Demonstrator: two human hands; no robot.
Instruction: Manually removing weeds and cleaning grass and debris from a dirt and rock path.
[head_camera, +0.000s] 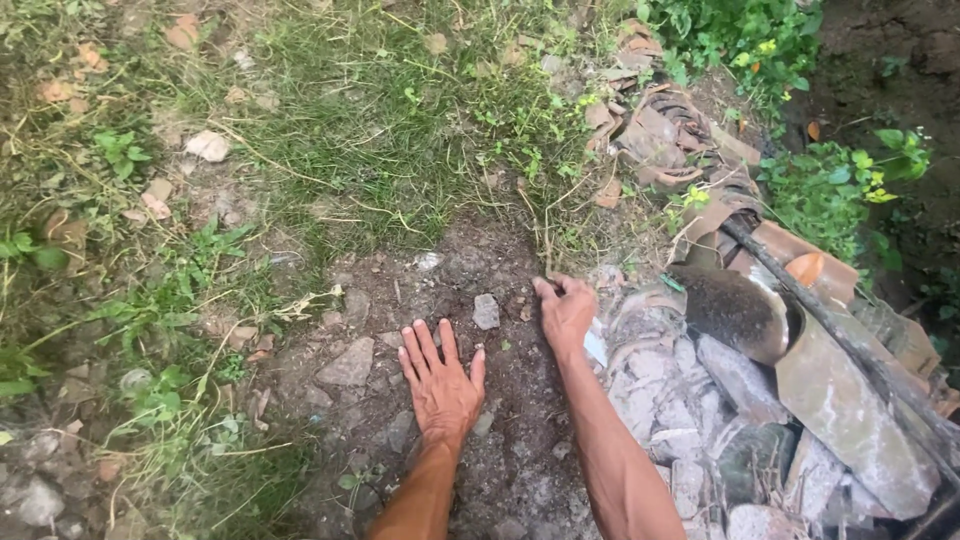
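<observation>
My left hand (440, 380) lies flat on a patch of bare dark soil (500, 440), palm down with fingers spread, holding nothing. Just to its right, my right hand (565, 308) reaches forward with fingers curled, pinching thin dry grass stems (546, 235) at the edge of the soil patch. A small grey stone (486, 311) sits between the two hands. Green grass and weeds (380, 130) grow beyond the soil.
A heap of broken roof tiles and rubble (760, 400) lies to the right, with a dark long-handled tool (860, 345) resting across it. A flat stone (348, 363) sits left of my left hand. Leafy plants (830, 190) grow at upper right.
</observation>
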